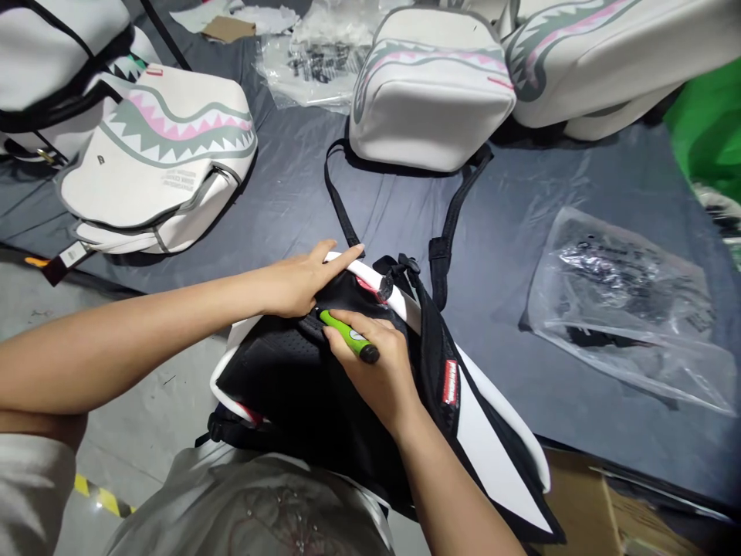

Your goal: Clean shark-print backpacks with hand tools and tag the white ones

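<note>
A black-and-white backpack (289, 371) leans, tilted, between my body and the table's near edge, its black padded back facing up. My left hand (301, 282) grips its upper part, with the index finger stretched along the white edge. In my right hand (376, 351) is a green marker pen (350, 333), its dark tip pointing at the black fabric beside my left hand. Whether the tip touches the fabric I cannot tell. A black shoulder strap (434, 340) with a red label (450, 382) lies right of my right hand.
The grey-covered table (278, 201) bears a white shark-mouth backpack (174, 154) at left, another bag (428, 100) at the back and a larger one (590, 69) at back right. A clear plastic bag (631, 301) lies at right. A cardboard box (579, 502) stands below.
</note>
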Demonstrator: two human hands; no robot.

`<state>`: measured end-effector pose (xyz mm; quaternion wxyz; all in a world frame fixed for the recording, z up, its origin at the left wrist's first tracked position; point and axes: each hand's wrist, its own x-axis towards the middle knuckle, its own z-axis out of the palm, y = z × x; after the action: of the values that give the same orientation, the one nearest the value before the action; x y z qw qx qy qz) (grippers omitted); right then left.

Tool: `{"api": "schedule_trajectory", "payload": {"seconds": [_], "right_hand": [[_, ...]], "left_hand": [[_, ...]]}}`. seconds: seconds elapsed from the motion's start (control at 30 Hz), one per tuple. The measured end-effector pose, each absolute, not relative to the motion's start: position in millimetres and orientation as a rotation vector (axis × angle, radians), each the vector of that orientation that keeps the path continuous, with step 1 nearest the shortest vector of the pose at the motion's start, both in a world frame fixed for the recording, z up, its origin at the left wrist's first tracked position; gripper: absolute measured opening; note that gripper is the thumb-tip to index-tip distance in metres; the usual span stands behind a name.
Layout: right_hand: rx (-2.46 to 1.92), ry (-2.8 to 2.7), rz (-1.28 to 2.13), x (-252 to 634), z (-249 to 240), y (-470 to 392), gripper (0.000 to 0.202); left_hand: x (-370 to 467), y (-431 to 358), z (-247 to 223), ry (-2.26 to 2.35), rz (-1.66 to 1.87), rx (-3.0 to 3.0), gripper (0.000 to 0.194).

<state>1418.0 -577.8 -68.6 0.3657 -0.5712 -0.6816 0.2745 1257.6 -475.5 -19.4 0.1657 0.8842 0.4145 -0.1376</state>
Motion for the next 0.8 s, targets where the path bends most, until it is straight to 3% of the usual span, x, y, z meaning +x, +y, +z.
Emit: {"api": "schedule_trajectory", "payload": {"seconds": [0.8], "right_hand": [[-1.588,-1.628,0.786,1406.3,-63.0,-584.2,0.019]], "left_hand": [[1258.0,-477.3,-16.1,1.219,-0.409,2.503,0.103]]}}
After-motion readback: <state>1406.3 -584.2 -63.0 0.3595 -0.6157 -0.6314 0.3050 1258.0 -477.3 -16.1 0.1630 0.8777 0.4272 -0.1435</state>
